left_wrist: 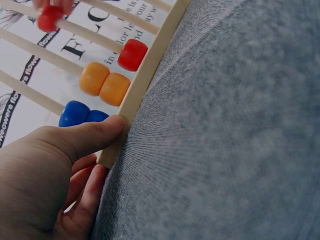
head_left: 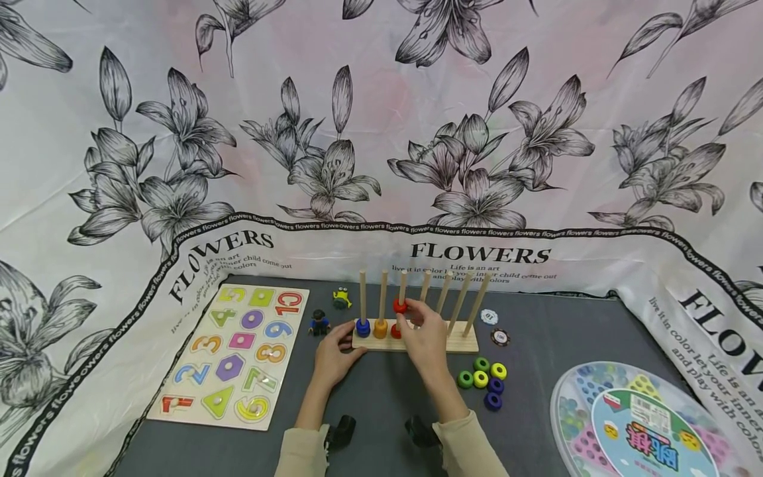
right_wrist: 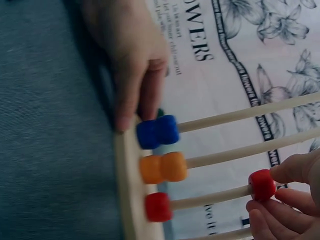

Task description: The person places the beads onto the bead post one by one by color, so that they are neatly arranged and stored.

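A wooden peg rack with several upright rods stands on the table. My left hand grips the left end of its base, thumb on the front edge and fingers behind or below. Two blue beads sit on the leftmost rod, two orange beads on the second, and one red bead at the bottom of the third. My right hand pinches another red bead, which is threaded on the third rod, well above the lower one.
Loose green, yellow and dark blue beads lie right of the rack, below two round chips. A number puzzle board lies left, beside a small figure and a yellow-green toy. A round game box lies at right.
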The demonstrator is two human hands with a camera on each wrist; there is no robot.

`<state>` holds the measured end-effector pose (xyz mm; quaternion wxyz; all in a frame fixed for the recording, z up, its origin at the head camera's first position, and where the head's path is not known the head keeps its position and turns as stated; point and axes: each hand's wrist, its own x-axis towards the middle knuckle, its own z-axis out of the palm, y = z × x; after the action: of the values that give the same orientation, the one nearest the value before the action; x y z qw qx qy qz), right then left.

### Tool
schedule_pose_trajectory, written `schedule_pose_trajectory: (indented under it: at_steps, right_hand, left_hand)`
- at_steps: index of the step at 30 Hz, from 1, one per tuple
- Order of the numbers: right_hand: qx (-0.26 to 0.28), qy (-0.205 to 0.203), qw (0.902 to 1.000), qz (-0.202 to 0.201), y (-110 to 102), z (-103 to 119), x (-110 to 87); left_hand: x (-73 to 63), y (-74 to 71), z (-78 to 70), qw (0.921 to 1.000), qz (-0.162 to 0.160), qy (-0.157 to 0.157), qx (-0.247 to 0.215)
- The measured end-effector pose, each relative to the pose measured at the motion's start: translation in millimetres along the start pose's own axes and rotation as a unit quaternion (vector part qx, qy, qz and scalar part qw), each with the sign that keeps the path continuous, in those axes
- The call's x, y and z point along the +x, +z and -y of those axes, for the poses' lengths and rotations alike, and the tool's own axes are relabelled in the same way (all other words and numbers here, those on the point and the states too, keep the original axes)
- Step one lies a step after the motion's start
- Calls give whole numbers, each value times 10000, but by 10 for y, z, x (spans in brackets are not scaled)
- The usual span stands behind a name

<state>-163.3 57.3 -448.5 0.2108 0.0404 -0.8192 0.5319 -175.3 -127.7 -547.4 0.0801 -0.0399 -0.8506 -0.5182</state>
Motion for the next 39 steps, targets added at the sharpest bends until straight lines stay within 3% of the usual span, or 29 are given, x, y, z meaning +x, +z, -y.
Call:
schedule_pose_trajectory:
  at_steps: [9, 31, 39]
  right_hand:
    - [64, 491, 9983, 321, 72, -232, -141]
    - [79, 597, 9963, 621, 46, -421, -266]
    - [147, 693, 9953, 656, -100, -439, -292]
  left_hand:
    - [7, 1, 7, 10000, 5, 22, -31]
    - [4, 7, 12, 10000, -16, 44, -18]
    - [5, 5, 13, 10000, -34, 80, 20]
